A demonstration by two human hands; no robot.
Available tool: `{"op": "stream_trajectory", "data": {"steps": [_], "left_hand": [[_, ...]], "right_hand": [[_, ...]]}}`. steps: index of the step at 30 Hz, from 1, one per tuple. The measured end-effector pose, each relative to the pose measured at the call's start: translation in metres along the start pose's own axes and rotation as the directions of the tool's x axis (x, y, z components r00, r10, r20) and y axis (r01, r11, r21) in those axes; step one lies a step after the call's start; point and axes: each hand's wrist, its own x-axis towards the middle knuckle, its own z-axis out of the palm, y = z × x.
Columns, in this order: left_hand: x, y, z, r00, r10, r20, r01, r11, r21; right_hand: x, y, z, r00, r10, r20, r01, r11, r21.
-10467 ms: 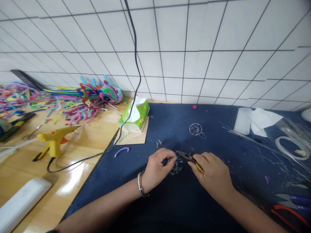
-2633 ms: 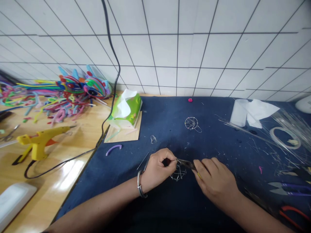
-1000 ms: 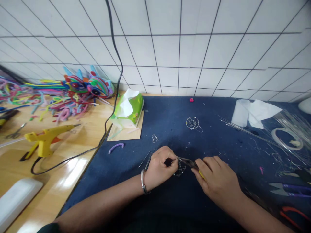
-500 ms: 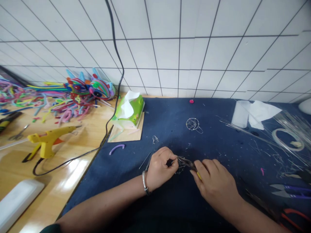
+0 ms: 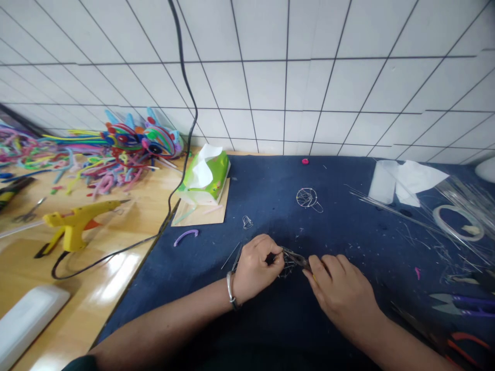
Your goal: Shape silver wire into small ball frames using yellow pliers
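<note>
My left hand [image 5: 258, 265] is closed in a pinch on the left edge of a small round wire frame [image 5: 288, 269]. Pliers [image 5: 299, 260] with dark jaws and a bit of yellow handle are gripped in my right hand [image 5: 340, 286]. Their jaw tips meet the wire close to my left fingertips; what exactly lies between the jaws is too small to tell. Beyond my hands, a similar round wire piece [image 5: 307, 198] lies on the dark blue mat [image 5: 266, 190]. A small bent wire bit [image 5: 247, 222] rests above my left hand.
To the left are a yellow glue gun [image 5: 77, 221], its black cord, a green tissue pack [image 5: 211, 172] and colourful fuzzy stems [image 5: 85, 165]. On the right lie loose wires [image 5: 464, 201], a wire coil [image 5: 458, 222], purple-handled snips [image 5: 464, 305] and a red-handled tool [image 5: 464, 348].
Very little differs. My right hand and the pliers have turned slightly, so less yellow handle shows; my left hand stays in place.
</note>
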Motion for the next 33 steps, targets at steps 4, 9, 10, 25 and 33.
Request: {"op": "stream_trajectory", "data": {"steps": [4, 9, 10, 25, 33], "left_hand": [[0.0001, 0.0002, -0.0003, 0.999, -0.035, 0.024, 0.035, 0.999, 0.003], [0.0026, 0.0032, -0.0026, 0.992, -0.124, 0.034, 0.125, 0.991, -0.045], [0.0032, 0.0039, -0.0031, 0.989, -0.144, 0.039, 0.146, 0.988, -0.053], [0.0042, 0.0007, -0.0002, 0.999, -0.039, -0.010, 0.039, 0.998, 0.040], [0.0051, 0.0025, -0.0004, 1.000, -0.013, 0.012, 0.012, 0.996, 0.094]], "right_hand": [[-0.0011, 0.0009, 0.0010, 1.000, -0.006, -0.003, 0.006, 1.000, -0.010], [0.0005, 0.0033, -0.0007, 1.000, 0.020, 0.022, -0.021, 0.999, 0.025], [0.0011, 0.0040, -0.0009, 0.999, 0.027, 0.032, -0.028, 0.999, 0.041], [0.0024, 0.0030, 0.0033, 0.999, 0.042, 0.025, -0.044, 0.994, 0.097], [0.0021, -0.0006, 0.0024, 0.999, 0.037, 0.020, -0.038, 0.998, 0.059]]}}
